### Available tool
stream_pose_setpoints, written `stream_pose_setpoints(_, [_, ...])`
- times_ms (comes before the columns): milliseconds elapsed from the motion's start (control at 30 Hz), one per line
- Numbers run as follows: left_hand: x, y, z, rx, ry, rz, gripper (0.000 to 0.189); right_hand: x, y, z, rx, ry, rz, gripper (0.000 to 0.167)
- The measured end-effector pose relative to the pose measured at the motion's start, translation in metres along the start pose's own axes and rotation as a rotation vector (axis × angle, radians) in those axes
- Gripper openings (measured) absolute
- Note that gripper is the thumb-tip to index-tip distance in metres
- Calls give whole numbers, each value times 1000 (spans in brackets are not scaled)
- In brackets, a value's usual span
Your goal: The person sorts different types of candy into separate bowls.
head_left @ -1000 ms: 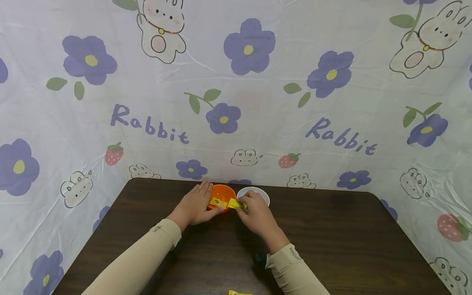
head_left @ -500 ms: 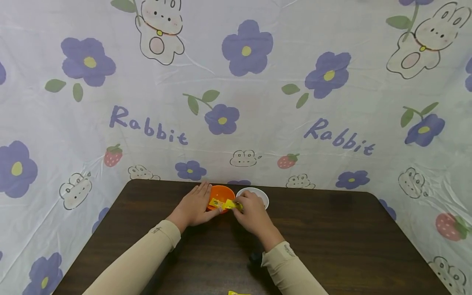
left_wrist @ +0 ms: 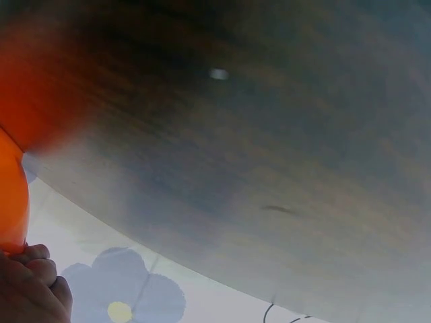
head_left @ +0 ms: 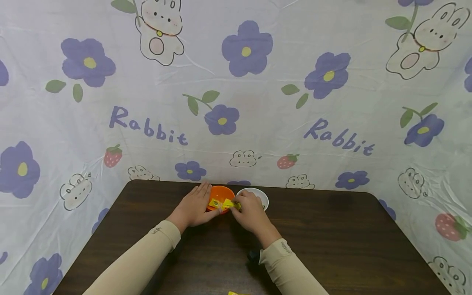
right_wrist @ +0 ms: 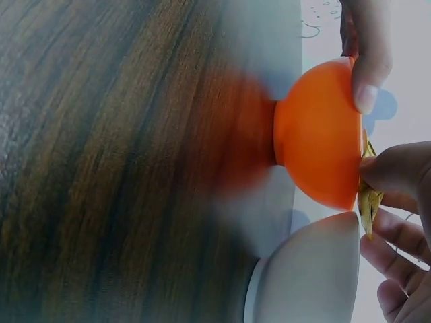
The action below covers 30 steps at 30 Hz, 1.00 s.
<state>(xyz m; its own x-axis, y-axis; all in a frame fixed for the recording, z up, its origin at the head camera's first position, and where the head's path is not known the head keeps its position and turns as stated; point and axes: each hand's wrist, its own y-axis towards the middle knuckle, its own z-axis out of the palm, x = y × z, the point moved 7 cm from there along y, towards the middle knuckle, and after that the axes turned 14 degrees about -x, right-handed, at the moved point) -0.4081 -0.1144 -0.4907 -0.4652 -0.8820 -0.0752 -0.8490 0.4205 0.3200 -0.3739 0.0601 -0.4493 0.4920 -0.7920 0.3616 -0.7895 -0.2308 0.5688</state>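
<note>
At the table's far edge, my left hand [head_left: 191, 206] grips the side of an orange bowl [head_left: 222, 191], thumb at the near rim and fingers along the far side. My right hand [head_left: 254, 213] pinches a yellow wrapped candy [head_left: 228, 203] over the bowl's right rim. Another yellow wrapped candy [head_left: 214, 203] lies inside the orange bowl. In the right wrist view, the pinched candy [right_wrist: 369, 202] is level with the rim of the orange bowl [right_wrist: 320, 134]. The left wrist view shows only part of the orange bowl [left_wrist: 12, 202] and some curled fingers [left_wrist: 42, 270].
A white bowl [head_left: 261, 196] stands right beside the orange one, partly hidden by my right hand. A yellow wrapper [head_left: 237, 293] is cut off at the bottom of the head view. Patterned cloth [head_left: 250, 94] hangs behind the dark wooden table [head_left: 324, 237].
My right hand has moved slightly left with the candy, from in front of the white bowl to over the orange bowl's rim. The left hand stays on the bowl.
</note>
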Motion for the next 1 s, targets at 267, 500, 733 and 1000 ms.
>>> stream_pose_setpoints(267, [1,0,0,8,-3,-5,98,0,6,5,4,-14,-8,19])
stream_pose_setpoints(500, [3,1,4,-3,1,3,100,6,10,6,34,33,-8,25])
stream_pose_setpoints(733, [2,1,2,8,19,6,99,10,10,2,17,57,-27,26])
stream_pose_setpoints(1000, [0,0,1,22,30,-1,99,16,5,-13,-27,66,-77,21])
